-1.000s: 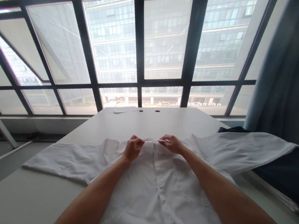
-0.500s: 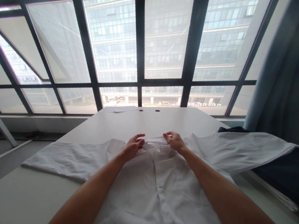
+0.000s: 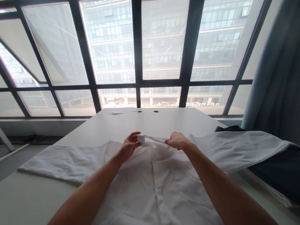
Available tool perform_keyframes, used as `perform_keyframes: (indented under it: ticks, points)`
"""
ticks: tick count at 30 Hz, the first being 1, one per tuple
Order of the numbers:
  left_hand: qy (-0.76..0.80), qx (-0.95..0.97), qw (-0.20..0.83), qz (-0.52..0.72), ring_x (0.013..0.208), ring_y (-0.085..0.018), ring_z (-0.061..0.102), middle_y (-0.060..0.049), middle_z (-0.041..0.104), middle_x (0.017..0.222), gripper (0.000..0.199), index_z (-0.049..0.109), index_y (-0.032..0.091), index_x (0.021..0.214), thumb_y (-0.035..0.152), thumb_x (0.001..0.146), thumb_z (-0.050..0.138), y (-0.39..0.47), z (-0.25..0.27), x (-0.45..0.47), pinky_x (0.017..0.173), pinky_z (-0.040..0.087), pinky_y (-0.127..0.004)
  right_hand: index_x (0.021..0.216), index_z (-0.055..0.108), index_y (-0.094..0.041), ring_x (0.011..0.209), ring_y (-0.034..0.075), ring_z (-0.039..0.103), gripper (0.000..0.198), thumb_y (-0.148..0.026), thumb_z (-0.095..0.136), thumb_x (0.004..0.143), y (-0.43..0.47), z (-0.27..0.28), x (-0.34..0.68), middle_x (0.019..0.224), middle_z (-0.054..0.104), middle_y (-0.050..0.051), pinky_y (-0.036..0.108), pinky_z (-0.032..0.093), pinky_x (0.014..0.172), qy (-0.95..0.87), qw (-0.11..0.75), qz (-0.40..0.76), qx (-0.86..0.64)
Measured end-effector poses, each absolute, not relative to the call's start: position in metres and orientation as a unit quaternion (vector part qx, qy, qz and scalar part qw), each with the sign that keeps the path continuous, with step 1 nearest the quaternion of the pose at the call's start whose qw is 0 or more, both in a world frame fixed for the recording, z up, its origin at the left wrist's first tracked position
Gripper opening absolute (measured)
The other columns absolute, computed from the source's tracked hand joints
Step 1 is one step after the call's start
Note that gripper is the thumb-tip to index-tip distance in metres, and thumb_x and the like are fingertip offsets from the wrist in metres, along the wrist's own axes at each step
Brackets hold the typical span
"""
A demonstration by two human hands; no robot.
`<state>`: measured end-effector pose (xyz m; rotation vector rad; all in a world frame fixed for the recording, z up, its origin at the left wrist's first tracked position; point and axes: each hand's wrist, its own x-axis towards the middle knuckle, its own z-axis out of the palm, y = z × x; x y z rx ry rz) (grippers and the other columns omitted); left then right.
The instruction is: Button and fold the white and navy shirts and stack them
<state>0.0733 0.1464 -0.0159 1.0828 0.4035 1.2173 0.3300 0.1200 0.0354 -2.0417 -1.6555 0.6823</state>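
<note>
A white button-up shirt point(image 3: 136, 185) lies front up on the table, its sleeves spread to both sides and its button placket running toward me. At the far end, my left hand point(image 3: 130, 143) pinches the left part of the shirt's collar point(image 3: 154, 139) between thumb and fingers. My right hand point(image 3: 177, 140) is closed on the collar's right part, knuckles up. Between the two hands the collar band is lifted a little and stretched. The fingertips of my right hand are partly hidden.
The white table point(image 3: 172, 119) reaches to the windows, with paper-like white sheets point(image 3: 120, 110) and two dark holes at its far edge. Dark folded cloth point(image 3: 293, 179) lies at the right under a sleeve, near a blue-grey curtain point(image 3: 273, 63). Another table's leg point(image 3: 0, 131) stands at left.
My right hand has turned knuckles up and moved slightly outward. The collar between my hands is now raised and pulled straighter. The view has shifted slightly.
</note>
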Motion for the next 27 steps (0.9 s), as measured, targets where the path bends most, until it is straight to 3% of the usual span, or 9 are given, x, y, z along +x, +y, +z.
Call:
perform_keyframes:
  ticks: [3,6,10,14,20,23,27]
  points:
    - [0.183,0.489,0.665,0.534,0.073,-0.013,0.059,0.001,0.067,0.078,0.06,0.067,0.018,0.101,0.001,0.045,0.081,0.146,-0.015,0.073,0.066,0.045,-0.023,0.054,0.059,-0.015,0.056,0.021,0.065,0.017,-0.01,0.073,0.062,0.121,0.033,0.332,0.049,0.06,0.006,0.026,0.051,0.05,-0.571,0.249,0.309,-0.718]
    - [0.207,0.511,0.644,0.53,0.075,-0.013,0.059,0.001,0.066,0.082,0.066,0.065,0.018,0.107,0.0,0.045,0.08,0.146,-0.015,0.072,0.066,0.046,-0.023,0.064,0.062,-0.014,0.061,0.017,0.066,0.012,-0.004,0.068,0.061,0.12,0.032,0.334,0.057,0.063,0.003,0.024,0.056,0.056,-0.567,0.294,0.351,-0.685]
    - [0.272,0.576,0.564,0.526,0.074,-0.012,0.059,0.0,0.064,0.084,0.067,0.063,0.016,0.116,0.007,0.052,0.079,0.146,-0.017,0.07,0.066,0.048,-0.023,0.087,0.064,-0.015,0.07,0.016,0.066,0.031,-0.001,0.068,0.06,0.12,0.031,0.345,0.074,0.068,0.003,0.029,0.058,0.066,-0.524,0.374,0.48,-0.595]
    - [0.333,0.636,0.475,0.509,0.071,-0.013,0.06,-0.001,0.063,0.087,0.061,0.065,0.016,0.112,0.013,0.053,0.077,0.149,-0.022,0.068,0.063,0.051,-0.024,0.1,0.061,-0.016,0.069,0.015,0.064,0.04,-0.004,0.07,0.064,0.122,0.027,0.358,0.074,0.063,0.001,0.034,0.057,0.073,-0.479,0.407,0.606,-0.488]
    - [0.4,0.719,0.33,0.464,0.065,-0.013,0.055,-0.003,0.065,0.076,0.031,0.074,0.016,0.094,0.027,0.065,0.073,0.148,-0.023,0.069,0.059,0.045,-0.024,0.076,0.06,-0.02,0.072,0.017,0.062,0.006,-0.025,0.062,0.075,0.123,0.023,0.356,0.072,0.063,0.003,0.028,0.053,0.071,-0.514,0.415,0.573,-0.485]
    - [0.41,0.714,0.32,0.468,0.065,-0.015,0.055,-0.004,0.065,0.073,0.031,0.073,0.014,0.088,0.041,0.072,0.07,0.146,-0.021,0.073,0.061,0.044,-0.026,0.072,0.06,-0.021,0.068,0.016,0.06,0.009,-0.028,0.06,0.077,0.123,0.021,0.351,0.07,0.063,0.003,0.026,0.051,0.065,-0.509,0.415,0.569,-0.494]
    - [0.401,0.68,0.387,0.477,0.057,-0.012,0.048,0.0,0.058,0.063,0.034,0.065,0.013,0.077,0.047,0.074,0.067,0.146,-0.02,0.075,0.056,0.039,-0.024,0.072,0.057,-0.02,0.057,0.014,0.056,0.015,-0.032,0.057,0.083,0.126,0.017,0.344,0.065,0.06,0.001,0.024,0.048,0.054,-0.463,0.426,0.569,-0.529]
